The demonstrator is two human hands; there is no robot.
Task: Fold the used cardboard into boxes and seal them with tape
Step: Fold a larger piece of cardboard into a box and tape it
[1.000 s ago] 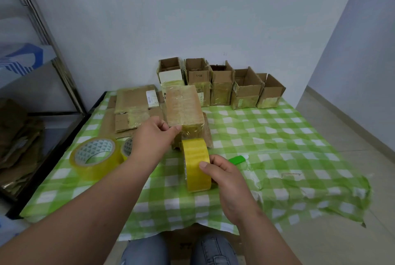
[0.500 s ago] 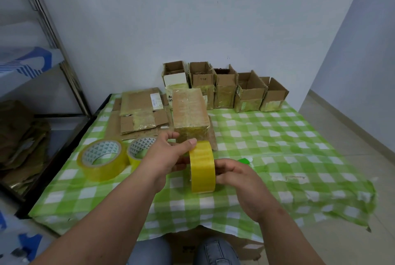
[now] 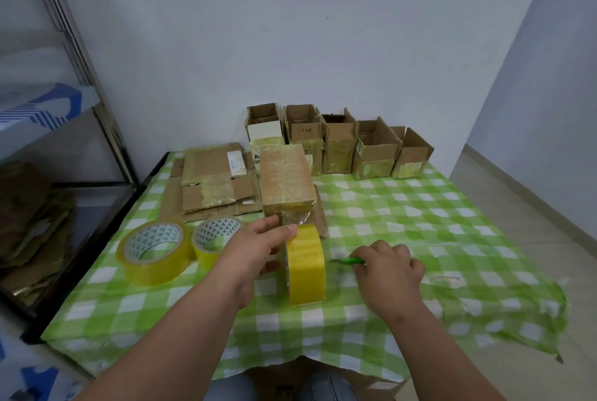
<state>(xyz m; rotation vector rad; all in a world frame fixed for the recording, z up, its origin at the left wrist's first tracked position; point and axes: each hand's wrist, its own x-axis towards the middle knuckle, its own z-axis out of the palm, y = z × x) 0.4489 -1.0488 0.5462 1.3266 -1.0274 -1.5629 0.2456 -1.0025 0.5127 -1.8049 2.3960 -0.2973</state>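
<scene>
A yellow tape roll (image 3: 306,266) stands on its edge on the green checked tablecloth (image 3: 420,232). My left hand (image 3: 255,250) grips it from the left, thumb on its top. A strip of tape runs from the roll up to the taped cardboard box (image 3: 286,179) just behind it. My right hand (image 3: 386,266) lies to the right of the roll, fingers closed on a green cutter (image 3: 347,260) whose tip pokes out towards the roll.
Two more tape rolls (image 3: 155,252) (image 3: 214,237) lie flat at the left. Flattened cardboard (image 3: 210,180) lies behind them. Several open folded boxes (image 3: 339,142) line the wall. A metal shelf (image 3: 48,109) with cardboard stands at the left.
My right hand has let go of the tape roll, moved right and closed on the green cutter. My left hand took over the roll, which stands on the table.
</scene>
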